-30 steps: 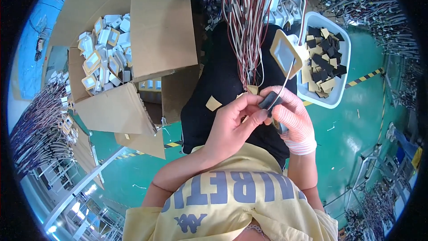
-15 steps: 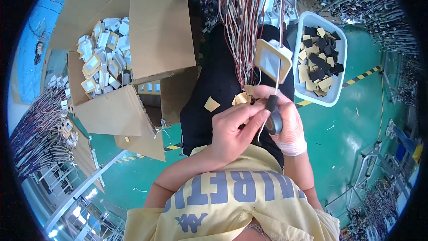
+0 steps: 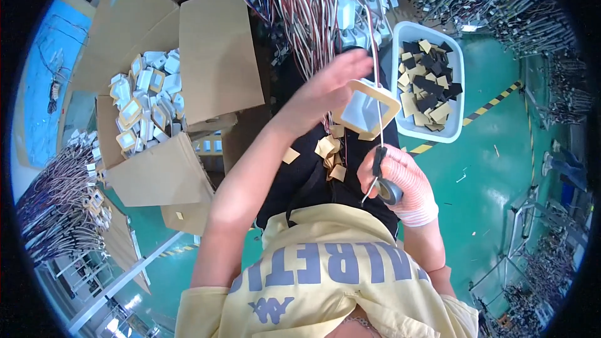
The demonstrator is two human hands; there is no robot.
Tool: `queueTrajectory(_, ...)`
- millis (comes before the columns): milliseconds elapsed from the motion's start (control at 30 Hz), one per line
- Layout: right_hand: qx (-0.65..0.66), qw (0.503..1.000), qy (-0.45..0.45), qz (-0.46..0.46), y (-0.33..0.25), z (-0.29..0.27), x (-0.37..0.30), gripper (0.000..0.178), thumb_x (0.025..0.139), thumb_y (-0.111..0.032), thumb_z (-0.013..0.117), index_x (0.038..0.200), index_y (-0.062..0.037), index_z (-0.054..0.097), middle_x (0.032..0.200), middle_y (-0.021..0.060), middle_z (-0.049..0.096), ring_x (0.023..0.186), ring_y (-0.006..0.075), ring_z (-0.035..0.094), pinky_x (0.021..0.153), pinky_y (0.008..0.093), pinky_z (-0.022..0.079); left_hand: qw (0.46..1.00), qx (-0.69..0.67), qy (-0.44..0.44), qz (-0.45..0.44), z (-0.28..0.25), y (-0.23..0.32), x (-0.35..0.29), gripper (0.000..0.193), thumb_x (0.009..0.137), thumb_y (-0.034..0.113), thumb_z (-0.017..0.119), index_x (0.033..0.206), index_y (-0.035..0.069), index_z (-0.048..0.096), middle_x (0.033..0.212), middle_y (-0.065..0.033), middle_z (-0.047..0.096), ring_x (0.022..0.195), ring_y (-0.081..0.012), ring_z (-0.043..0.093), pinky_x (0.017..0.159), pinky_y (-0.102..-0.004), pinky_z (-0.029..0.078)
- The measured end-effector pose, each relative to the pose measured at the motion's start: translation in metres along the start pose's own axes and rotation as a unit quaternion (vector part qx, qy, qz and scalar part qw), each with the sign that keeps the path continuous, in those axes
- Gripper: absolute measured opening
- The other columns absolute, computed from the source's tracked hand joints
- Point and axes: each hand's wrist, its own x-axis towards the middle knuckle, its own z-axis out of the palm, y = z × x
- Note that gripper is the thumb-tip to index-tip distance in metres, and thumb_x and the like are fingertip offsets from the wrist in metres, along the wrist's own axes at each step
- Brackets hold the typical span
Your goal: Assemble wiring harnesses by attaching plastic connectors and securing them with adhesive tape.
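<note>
Yellowish-tan framing is edging a square flat pad (image 3: 365,110) with a pale centre, and this pad is hanging just right of centre, at about one o'clock from the middle of the view. The left hand (image 3: 325,87) is reaching up to it with fingers spread and loosely extended, fingertips touching or nearly touching the pad's upper left edge; whether they are actually pinching it I cannot tell. A thin white wire (image 3: 378,87) is running down past the pad's right side into the right hand (image 3: 397,181), which is sitting below the pad at about four o'clock from centre. The right hand is curling closed around a dark roll of tape (image 3: 389,191) and is also gripping a slim black piece (image 3: 379,159) on the wire between thumb and fingers.

Small tan paper scraps (image 3: 330,153) are lying on the dark apron over the lap, just left of the right hand. A pale plastic bin (image 3: 454,131) holding black and tan squares is standing at two o'clock on the green floor (image 3: 501,181). An open cardboard box (image 3: 213,56) full of similar framed pads is sitting at ten o'clock. Bundles of red, white and black wires (image 3: 307,6) are hanging at twelve o'clock, and more wired pieces (image 3: 59,206) are piling up at eight o'clock.
</note>
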Motion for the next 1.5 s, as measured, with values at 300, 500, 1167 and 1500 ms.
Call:
queueTrajectory(300,-0.412,0.881,0.188,-0.138,0.02,0.004,-0.016,0.013,0.084,-0.012,0.065,0.092,-0.0022,0.062,0.077,0.0044,0.058,0.066,0.0143,0.052,0.062,0.0255,0.042,0.983,0.127,0.118,-0.06,0.071,-0.024,-0.041,0.052,0.1,0.04,0.042,0.138,0.006,0.035,0.103,-0.0044,0.055,0.09,-0.0086,0.051,0.082,-0.0251,0.043)
queueTrajectory(500,-0.537,0.766,0.187,-0.3,0.001,0.001,-0.03,0.01,0.075,0.001,0.064,0.084,0.0005,0.062,0.081,0.0088,0.059,0.072,0.019,0.055,0.066,0.0296,0.044,0.972,-0.111,0.144,-0.148,0.096,-0.031,-0.098,0.047,0.101,0.043,0.038,0.13,0.006,0.042,0.102,-0.0009,0.056,0.091,-0.0034,0.05,0.08,-0.0208,0.042)
queueTrajectory(1167,-0.346,0.915,0.02,-0.204,-0.019,0.015,0.003,0.007,0.076,-0.002,0.064,0.069,0.0021,0.063,0.07,0.0065,0.057,0.066,0.0161,0.051,0.062,0.0276,0.04,0.993,0.02,0.111,-0.033,0.094,-0.006,-0.122,0.073,0.092,0.064,0.035,0.119,-0.003,0.049,0.1,-0.0088,0.064,0.091,-0.0129,0.061,0.078,-0.026,0.047)
queueTrajectory(1500,-0.308,0.916,0.069,-0.248,-0.009,0.02,0.008,0.017,0.078,-0.008,0.066,0.066,0.001,0.06,0.069,0.0052,0.056,0.069,0.0161,0.05,0.065,0.0293,0.04,0.983,-0.018,0.153,-0.1,0.099,0.001,-0.121,0.094,0.08,0.079,0.033,0.118,-0.006,0.049,0.103,-0.011,0.061,0.093,-0.0152,0.06,0.081,-0.0284,0.047)
